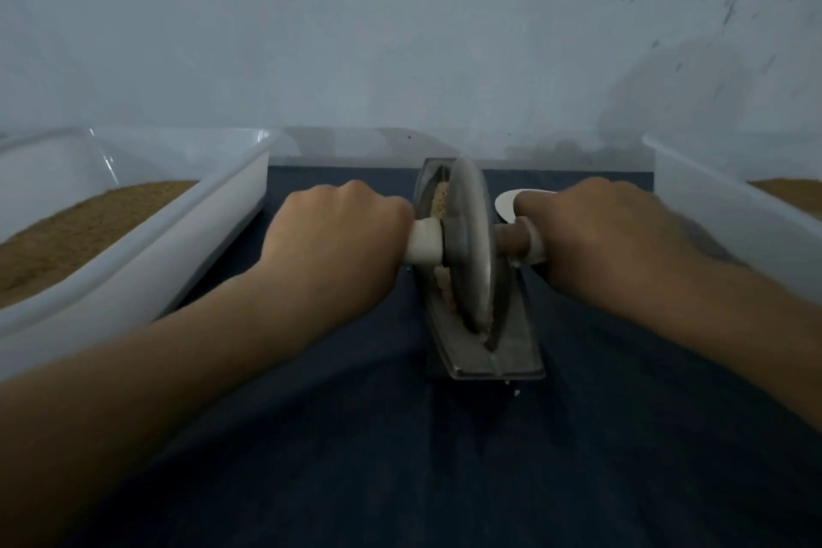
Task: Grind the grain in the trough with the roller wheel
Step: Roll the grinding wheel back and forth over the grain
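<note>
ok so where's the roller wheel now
The roller wheel stands in the trough, centre of the head view, between the left hand and right hand gripping its handles.

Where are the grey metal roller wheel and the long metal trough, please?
Grey metal roller wheel [476,200]: head view, upper face of the disc.
Long metal trough [471,358]: head view, flat near end.

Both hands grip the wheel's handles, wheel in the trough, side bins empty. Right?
No: the head view shows brown grain in the left bin and right bin. The left hand and right hand do grip the handles, wheel in the trough.
</note>
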